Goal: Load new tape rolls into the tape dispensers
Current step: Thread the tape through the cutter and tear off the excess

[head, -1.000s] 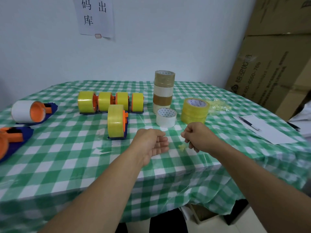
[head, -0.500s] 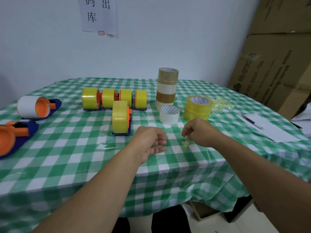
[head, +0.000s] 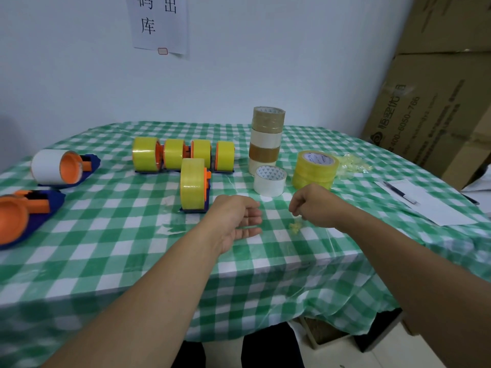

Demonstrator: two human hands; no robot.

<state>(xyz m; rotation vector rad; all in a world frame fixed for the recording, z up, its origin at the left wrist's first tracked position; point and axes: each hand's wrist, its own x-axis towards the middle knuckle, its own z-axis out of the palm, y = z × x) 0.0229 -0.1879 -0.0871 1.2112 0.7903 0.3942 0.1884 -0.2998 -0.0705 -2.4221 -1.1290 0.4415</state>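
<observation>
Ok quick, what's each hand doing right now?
Left hand: open, holding nothing.
Right hand: pinching a crumpled yellow tape scrap.

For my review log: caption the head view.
Right hand pinches yellow tape scrap; left hand idle near loaded dispenser.

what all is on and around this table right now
yellow-roll dispensers: 5, blue-orange bodies, four in a row mid-table, one in front
white-roll dispenser: 1, orange hub, left
empty dispenser: 1, blue-orange, far left
stacked tape rolls: 4, tan, white, brown, white, centre back
white tape roll: 1, flat, before the stack
yellow tape rolls: apparently 2, stacked, right of it
scrap pile: pale yellow, behind those
paper: 1, white, right
pen: 1, dark, on paper
tablecloth: green-white check
wall sign: 1, white
cardboard boxes: brown, right
left hand: relaxed, centre
right hand: apparently pinching tape scrap
</observation>
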